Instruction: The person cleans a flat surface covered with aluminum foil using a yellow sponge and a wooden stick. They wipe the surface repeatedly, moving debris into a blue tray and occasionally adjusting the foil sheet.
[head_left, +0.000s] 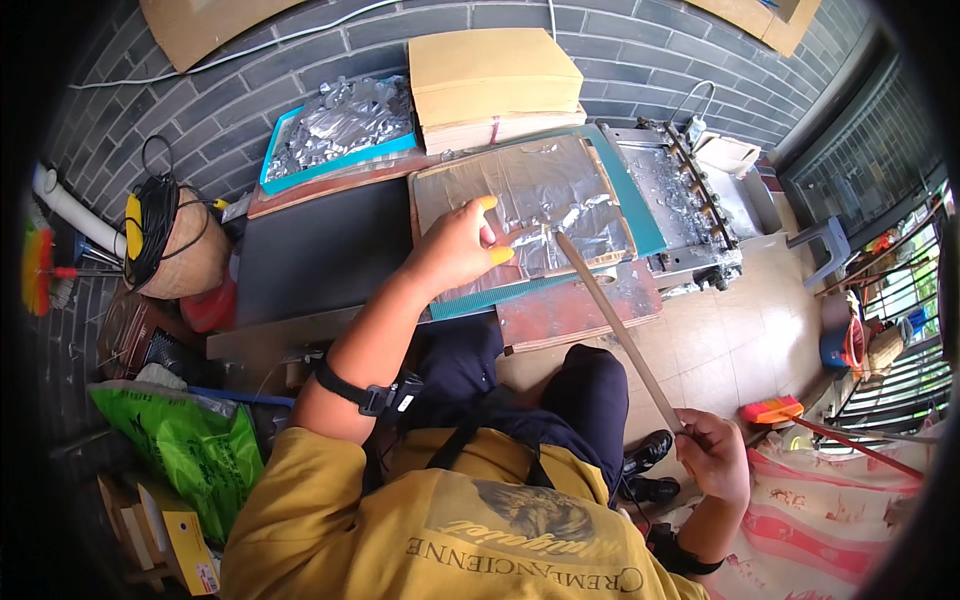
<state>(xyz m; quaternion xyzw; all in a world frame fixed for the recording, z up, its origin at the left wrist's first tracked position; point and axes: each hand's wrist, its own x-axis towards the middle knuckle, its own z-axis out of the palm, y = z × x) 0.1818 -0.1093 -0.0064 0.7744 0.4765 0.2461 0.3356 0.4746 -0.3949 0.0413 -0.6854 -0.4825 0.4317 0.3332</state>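
My left hand (461, 244) hovers over or rests on a board (450, 187) faced with wrinkled silver foil; contact is hard to tell. Yellow finger cots cover two of its fingertips, which are spread with nothing between them. My right hand (712, 454), low on the right, grips the near end of a long, thin, flat stick (622, 330). The stick's far tip meets the foil (551, 236) near the board's right part, where small bright scraps lie. Under the board shows a teal mat (637, 217) with a ribbed front edge.
Behind the board stand a blue tray (337, 159) heaped with crumpled foil and a tall stack of yellowish paper (495, 75). A metal machine frame (675, 187) littered with foil bits is on the right. A black-topped surface (330, 247) extends left; a green plastic bag (180, 442) sits below.
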